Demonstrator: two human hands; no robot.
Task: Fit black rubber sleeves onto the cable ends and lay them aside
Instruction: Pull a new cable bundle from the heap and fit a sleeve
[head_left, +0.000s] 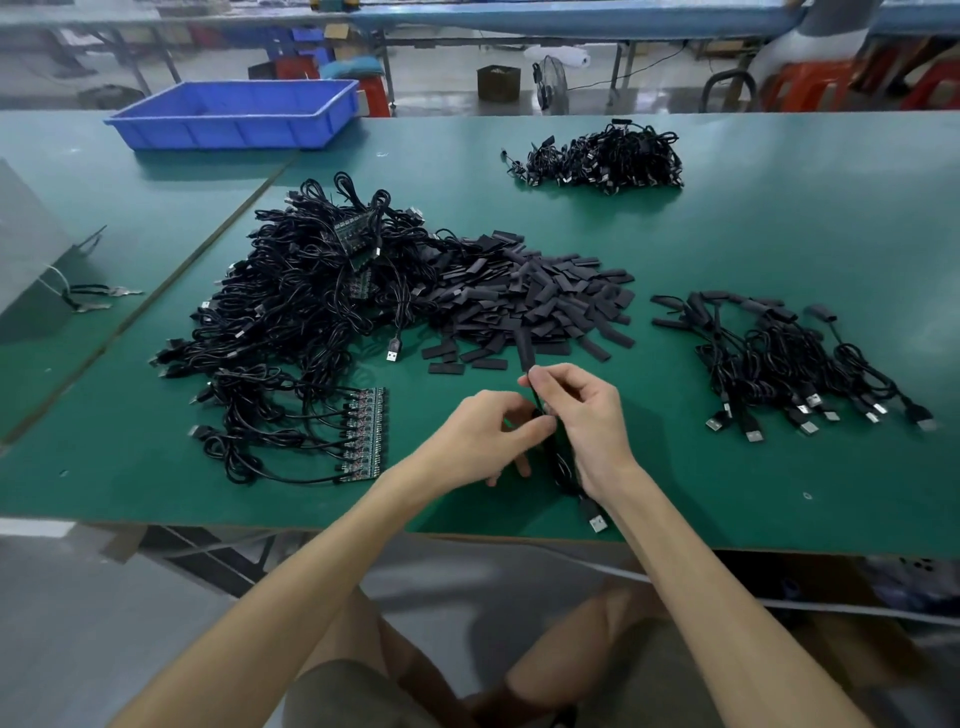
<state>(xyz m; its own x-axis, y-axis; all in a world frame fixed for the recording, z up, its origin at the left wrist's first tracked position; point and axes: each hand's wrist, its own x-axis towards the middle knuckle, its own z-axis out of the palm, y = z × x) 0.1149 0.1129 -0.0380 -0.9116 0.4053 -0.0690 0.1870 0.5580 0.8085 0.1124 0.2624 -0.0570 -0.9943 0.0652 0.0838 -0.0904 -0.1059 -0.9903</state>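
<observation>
Both hands meet above the near middle of the green table (779, 234). My right hand (587, 421) pinches a black rubber sleeve (525, 351) that sticks up from its fingertips. My left hand (483, 436) grips the black cable (566, 475) just below the sleeve. The cable loops under my right palm and its USB plug (596, 519) lies near the table's front edge. A heap of loose sleeves (530, 296) lies just beyond my hands. To its left sits a big tangle of cables (311, 291), with a strip of small circuit boards (366, 431) in front.
Sleeved cables (789, 364) lie in a pile at the right. Another cable bundle (605, 158) rests at the far middle. A blue plastic bin (239, 111) stands at the far left. Keys on a cord (88, 296) lie at the left edge.
</observation>
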